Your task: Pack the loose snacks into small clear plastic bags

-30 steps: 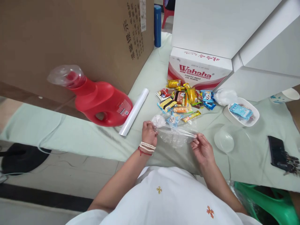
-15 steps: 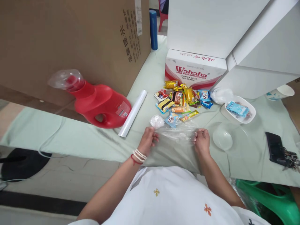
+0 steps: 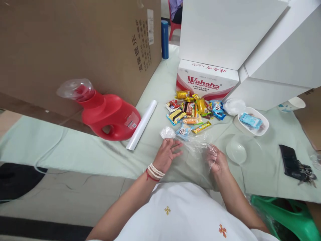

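My right hand (image 3: pixel 218 160) is closed on one end of a thin transparent plastic sheet or bag (image 3: pixel 197 144), which spreads leftward over the cloth. My left hand (image 3: pixel 166 154) has its fingers spread beside the plastic's left end; whether they touch it is hard to see. Just above that hand lies a crumpled ball of whitish plastic (image 3: pixel 167 132). Beyond the plastic is a pile of wrapped snacks, among them a blue-and-white packet (image 3: pixel 184 131), a yellow stick packet (image 3: pixel 201 127) and an orange sausage-like one (image 3: pixel 191 120). A transparent bowl (image 3: pixel 236 152) stands right of my right hand.
Left are a red jug (image 3: pixel 110 115), a white roll (image 3: pixel 141 124) and a large cardboard box (image 3: pixel 100 43). A Wahaha carton (image 3: pixel 207 80) stands behind the snacks. Rightward sit a white tub (image 3: pixel 264 129), a paper cup (image 3: pixel 292 104), a phone (image 3: pixel 288 159) and keys (image 3: pixel 307 174).
My left hand has opened its fingers and shifted slightly right. The plastic has gathered toward my right hand, which still grips it. The whole view has tilted a little.
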A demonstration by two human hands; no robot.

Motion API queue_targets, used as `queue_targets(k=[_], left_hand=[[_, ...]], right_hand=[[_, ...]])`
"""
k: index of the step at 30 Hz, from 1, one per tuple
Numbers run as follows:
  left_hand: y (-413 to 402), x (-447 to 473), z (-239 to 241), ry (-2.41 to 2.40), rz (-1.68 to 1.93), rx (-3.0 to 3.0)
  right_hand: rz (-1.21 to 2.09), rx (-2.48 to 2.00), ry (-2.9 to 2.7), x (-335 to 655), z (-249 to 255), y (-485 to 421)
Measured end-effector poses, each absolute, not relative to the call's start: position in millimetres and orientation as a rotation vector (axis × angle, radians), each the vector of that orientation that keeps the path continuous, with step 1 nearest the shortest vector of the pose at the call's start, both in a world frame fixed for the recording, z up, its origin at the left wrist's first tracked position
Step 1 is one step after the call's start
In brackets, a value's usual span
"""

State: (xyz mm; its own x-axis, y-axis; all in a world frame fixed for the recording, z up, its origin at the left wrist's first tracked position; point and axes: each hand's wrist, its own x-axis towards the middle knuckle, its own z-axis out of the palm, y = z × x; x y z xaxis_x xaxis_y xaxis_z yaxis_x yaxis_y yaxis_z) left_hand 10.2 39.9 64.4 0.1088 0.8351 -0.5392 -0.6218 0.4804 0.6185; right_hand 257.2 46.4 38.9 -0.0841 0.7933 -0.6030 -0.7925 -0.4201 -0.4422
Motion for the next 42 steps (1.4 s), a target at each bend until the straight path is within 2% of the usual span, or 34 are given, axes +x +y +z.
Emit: queue_targets(k=[6,11,13,17,20,23,26,28,30,33,38,42], left_hand=[[40,42,54,1.166,1.039,0.279],[51,49,51,0.918,1.047,0.294],[54,43,51,0.925,0.999,0.317],[45,19,46,1.200,1.102,0.395],[28,-4,36,1.438,1.086,0.546],[5,-22,25,1.822,0.991,0.831],[-12,-29,21,2.147,1.046,1.246],[-12,-27,23,2.006,1.045,1.656],[-2,-23,26,1.553,0.883,2.020],[21,-17,21,1.155,0.621,2.232],[28,-22,-4,1.262,0.585,2.298],[10,-24,-8,1.365,0.479,2.332]], right_hand=[[2.067,-0.596,0.065,239,44,37],[2.137,-0.692,-0.011,226,61,25],[1.976,-0.920,-0.175,223,65,23],[1.211,-1.429,-0.539,228,59,25],[0.851,-1.660,-0.842,242,41,24],[0.746,-1.893,-1.184,255,22,21],[0.754,-1.987,-1.379,261,13,19],[0.761,-1.989,-1.424,260,13,21],[0.751,-1.986,-1.482,261,15,23],[0.712,-2.020,-1.577,271,16,23],[0.659,-2.193,-1.820,303,29,17],[0.434,-2.178,-2.118,298,74,44]])
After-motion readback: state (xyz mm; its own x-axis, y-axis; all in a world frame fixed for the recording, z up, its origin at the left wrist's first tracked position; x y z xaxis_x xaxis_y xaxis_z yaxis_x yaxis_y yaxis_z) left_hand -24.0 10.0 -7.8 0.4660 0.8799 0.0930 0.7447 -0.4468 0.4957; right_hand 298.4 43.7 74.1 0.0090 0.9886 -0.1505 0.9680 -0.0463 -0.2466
